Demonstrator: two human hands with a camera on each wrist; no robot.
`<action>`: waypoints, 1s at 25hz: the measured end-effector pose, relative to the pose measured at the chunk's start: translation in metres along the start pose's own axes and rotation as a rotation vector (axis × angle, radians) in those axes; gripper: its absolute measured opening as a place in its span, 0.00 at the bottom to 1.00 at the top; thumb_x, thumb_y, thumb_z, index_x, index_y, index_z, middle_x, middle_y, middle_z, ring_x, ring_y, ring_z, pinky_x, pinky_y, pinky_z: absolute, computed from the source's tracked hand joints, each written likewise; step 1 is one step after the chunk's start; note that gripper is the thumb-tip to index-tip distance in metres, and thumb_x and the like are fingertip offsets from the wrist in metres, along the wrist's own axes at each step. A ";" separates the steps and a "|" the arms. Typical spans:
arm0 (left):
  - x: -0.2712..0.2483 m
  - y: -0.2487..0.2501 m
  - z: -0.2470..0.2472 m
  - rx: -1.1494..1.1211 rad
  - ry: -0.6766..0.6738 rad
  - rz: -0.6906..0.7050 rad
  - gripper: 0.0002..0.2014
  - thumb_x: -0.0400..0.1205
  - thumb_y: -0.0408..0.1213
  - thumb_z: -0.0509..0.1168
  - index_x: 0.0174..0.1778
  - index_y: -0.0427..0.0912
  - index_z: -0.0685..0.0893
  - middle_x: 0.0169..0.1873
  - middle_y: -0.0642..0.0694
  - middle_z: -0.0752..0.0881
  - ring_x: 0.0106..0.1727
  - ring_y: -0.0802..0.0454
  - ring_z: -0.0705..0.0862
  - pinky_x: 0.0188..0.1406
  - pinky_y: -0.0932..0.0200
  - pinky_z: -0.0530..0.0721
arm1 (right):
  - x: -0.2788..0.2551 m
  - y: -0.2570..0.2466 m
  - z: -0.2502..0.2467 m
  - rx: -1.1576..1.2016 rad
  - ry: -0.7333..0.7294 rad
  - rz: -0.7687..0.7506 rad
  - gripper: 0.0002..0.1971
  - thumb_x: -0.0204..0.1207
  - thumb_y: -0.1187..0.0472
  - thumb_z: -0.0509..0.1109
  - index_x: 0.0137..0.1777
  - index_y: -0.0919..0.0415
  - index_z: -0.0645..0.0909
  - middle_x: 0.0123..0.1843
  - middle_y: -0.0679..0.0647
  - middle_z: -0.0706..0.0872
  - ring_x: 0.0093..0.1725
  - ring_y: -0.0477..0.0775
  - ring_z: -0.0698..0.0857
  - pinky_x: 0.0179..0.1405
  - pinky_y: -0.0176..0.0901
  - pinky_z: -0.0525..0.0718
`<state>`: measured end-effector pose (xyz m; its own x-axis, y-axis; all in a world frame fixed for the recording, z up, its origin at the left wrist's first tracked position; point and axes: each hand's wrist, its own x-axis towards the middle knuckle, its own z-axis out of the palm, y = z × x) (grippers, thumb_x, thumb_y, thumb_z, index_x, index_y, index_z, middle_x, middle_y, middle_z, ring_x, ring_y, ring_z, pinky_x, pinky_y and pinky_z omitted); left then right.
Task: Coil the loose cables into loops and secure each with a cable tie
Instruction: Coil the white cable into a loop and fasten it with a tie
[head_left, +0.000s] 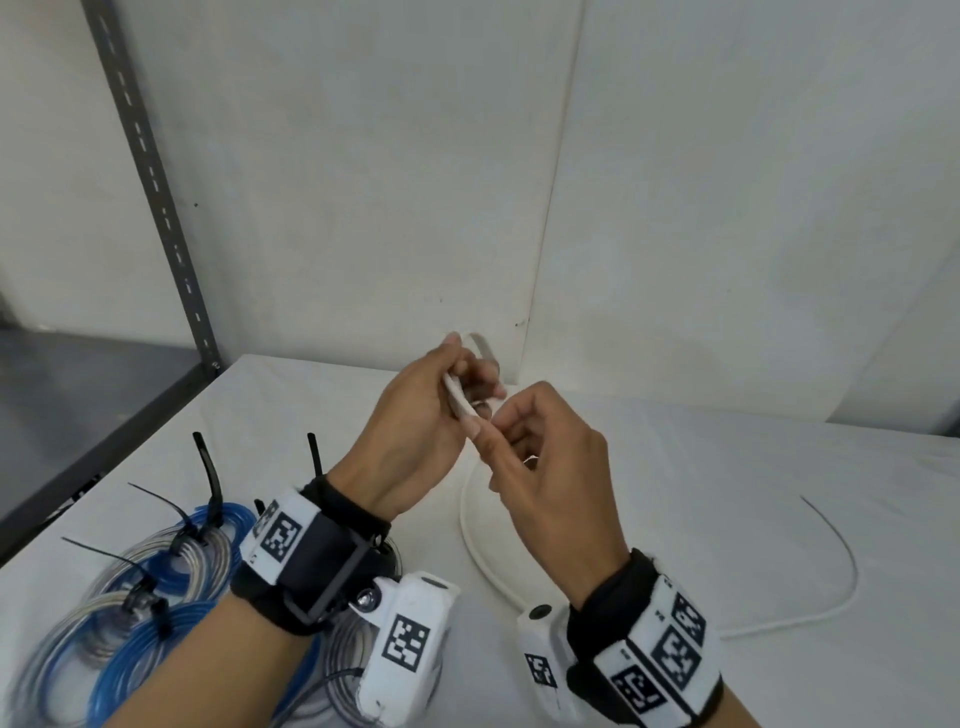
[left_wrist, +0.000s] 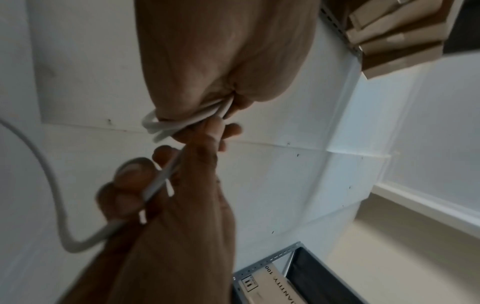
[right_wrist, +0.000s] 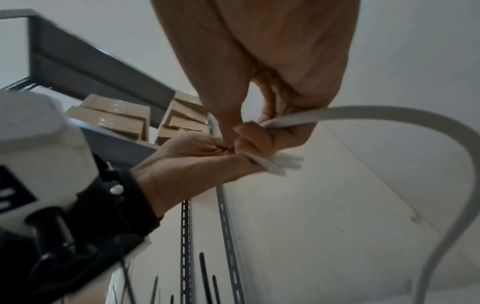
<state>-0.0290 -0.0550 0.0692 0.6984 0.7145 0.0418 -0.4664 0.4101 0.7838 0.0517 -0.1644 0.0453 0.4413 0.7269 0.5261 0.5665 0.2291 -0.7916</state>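
My left hand (head_left: 415, 426) held the small loops of thin white cable (head_left: 460, 397) up so they stayed together. My right hand (head_left: 545, 457) pinched the loose part, ready for winding; the rest trailed on the white surface (head_left: 727, 493).

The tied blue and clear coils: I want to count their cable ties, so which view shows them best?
The head view: the tied blue and clear coils lie on the table at lower left, black ties standing up. The right wrist view shows only some black tie tails at its bottom edge. The left wrist view shows none.
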 end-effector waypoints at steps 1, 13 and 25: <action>0.000 0.002 0.000 -0.081 -0.021 0.019 0.18 0.92 0.47 0.55 0.36 0.45 0.71 0.31 0.49 0.75 0.35 0.51 0.77 0.48 0.53 0.76 | 0.002 0.003 -0.001 0.050 0.003 0.066 0.12 0.78 0.48 0.78 0.49 0.50 0.77 0.40 0.45 0.85 0.31 0.53 0.84 0.33 0.53 0.87; -0.009 0.023 -0.006 0.034 -0.232 -0.313 0.25 0.86 0.57 0.56 0.26 0.48 0.65 0.20 0.55 0.52 0.19 0.56 0.48 0.19 0.62 0.51 | 0.018 0.015 -0.022 0.457 -0.213 0.258 0.23 0.84 0.45 0.63 0.67 0.62 0.83 0.53 0.66 0.91 0.54 0.66 0.90 0.60 0.57 0.89; -0.012 -0.001 0.010 0.398 -0.017 -0.034 0.26 0.88 0.60 0.58 0.31 0.45 0.70 0.21 0.51 0.60 0.21 0.54 0.57 0.24 0.59 0.63 | 0.013 0.008 -0.004 0.409 0.019 0.096 0.18 0.88 0.49 0.58 0.64 0.57 0.85 0.31 0.46 0.72 0.31 0.48 0.71 0.33 0.41 0.79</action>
<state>-0.0319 -0.0694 0.0741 0.7201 0.6936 0.0195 -0.1989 0.1795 0.9635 0.0646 -0.1557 0.0470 0.4937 0.7459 0.4470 0.2012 0.4021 -0.8932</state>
